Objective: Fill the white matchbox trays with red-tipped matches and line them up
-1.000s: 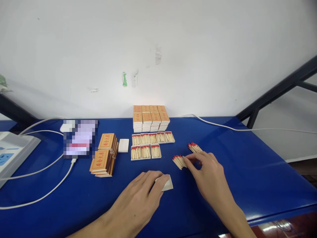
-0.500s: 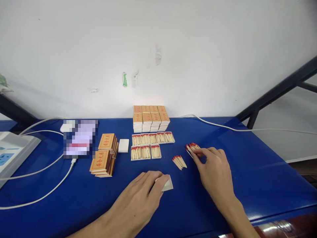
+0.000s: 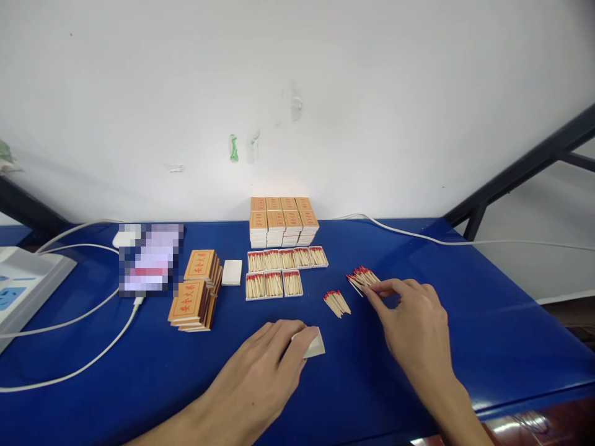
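Near the front middle of the table, my left hand [image 3: 264,365] is closed on a small white matchbox tray [image 3: 315,344]; the fingers cover part of it. On the right, my right hand [image 3: 413,322] has its thumb and forefinger pinched at the bare ends of red-tipped matches [image 3: 362,277] in a loose heap. How many are between the fingertips is hidden. A smaller bunch of matches [image 3: 337,303] lies flat between the two hands. Behind it, match-filled trays [image 3: 292,284] stand side by side in two rows.
Stacked orange matchboxes [image 3: 283,222] stand against the wall, with further orange sleeves [image 3: 193,300] at left. A white tray [image 3: 232,272] lies beside those. A blurred phone [image 3: 155,257], a charging cable [image 3: 125,331] and a power strip [image 3: 32,285] occupy the table's left side.
My right hand has shifted slightly right, and matches at the heap's left side are more spread and visible. My left hand and the tray have stayed in place.
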The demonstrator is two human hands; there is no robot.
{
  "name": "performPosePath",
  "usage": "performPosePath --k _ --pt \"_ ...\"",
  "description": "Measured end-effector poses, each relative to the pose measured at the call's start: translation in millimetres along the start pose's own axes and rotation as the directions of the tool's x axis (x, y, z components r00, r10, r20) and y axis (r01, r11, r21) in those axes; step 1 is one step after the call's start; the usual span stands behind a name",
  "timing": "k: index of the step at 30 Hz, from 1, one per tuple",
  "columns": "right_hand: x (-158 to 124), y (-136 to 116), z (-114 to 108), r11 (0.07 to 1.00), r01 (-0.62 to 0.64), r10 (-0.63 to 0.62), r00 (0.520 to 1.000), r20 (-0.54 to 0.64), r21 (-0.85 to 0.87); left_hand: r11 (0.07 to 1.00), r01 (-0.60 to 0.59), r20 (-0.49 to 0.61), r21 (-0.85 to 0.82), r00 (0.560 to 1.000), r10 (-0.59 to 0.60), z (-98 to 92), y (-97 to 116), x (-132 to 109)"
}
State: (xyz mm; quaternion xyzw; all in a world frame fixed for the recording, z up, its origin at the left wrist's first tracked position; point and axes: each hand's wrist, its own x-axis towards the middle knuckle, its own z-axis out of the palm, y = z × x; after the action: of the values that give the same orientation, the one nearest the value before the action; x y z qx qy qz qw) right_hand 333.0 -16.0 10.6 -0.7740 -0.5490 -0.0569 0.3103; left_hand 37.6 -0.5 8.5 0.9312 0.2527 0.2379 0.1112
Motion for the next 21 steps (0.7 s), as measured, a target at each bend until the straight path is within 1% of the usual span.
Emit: performPosePath --k 6,9,16,21 --pt "-11.6 -9.6 -0.2 0.998 -0.001 -0.006 0.993 0.115 0.060 1.000 -0.002 0.002 -0.005 1.000 0.002 1.7 -0.7 1.1" --pt "-12.7 -11.6 -0.5 0.998 -0.012 0.000 0.985 0.170 0.070 1.000 -0.001 0.001 -0.004 1.000 0.001 2.8 -0.8 1.4" --pt "-4.7 -12.3 1.6 0.995 -0.032 0.008 0.973 0.232 0.099 1.000 -0.005 0.003 -0.001 1.000 0.005 2.3 -0.1 -1.0" --pt "-8.3 -11.4 2.4 0.993 -0.053 0.026 0.970 0.241 0.107 1.000 -0.003 -0.002 0.002 1.000 0.003 1.4 0.0 -1.3"
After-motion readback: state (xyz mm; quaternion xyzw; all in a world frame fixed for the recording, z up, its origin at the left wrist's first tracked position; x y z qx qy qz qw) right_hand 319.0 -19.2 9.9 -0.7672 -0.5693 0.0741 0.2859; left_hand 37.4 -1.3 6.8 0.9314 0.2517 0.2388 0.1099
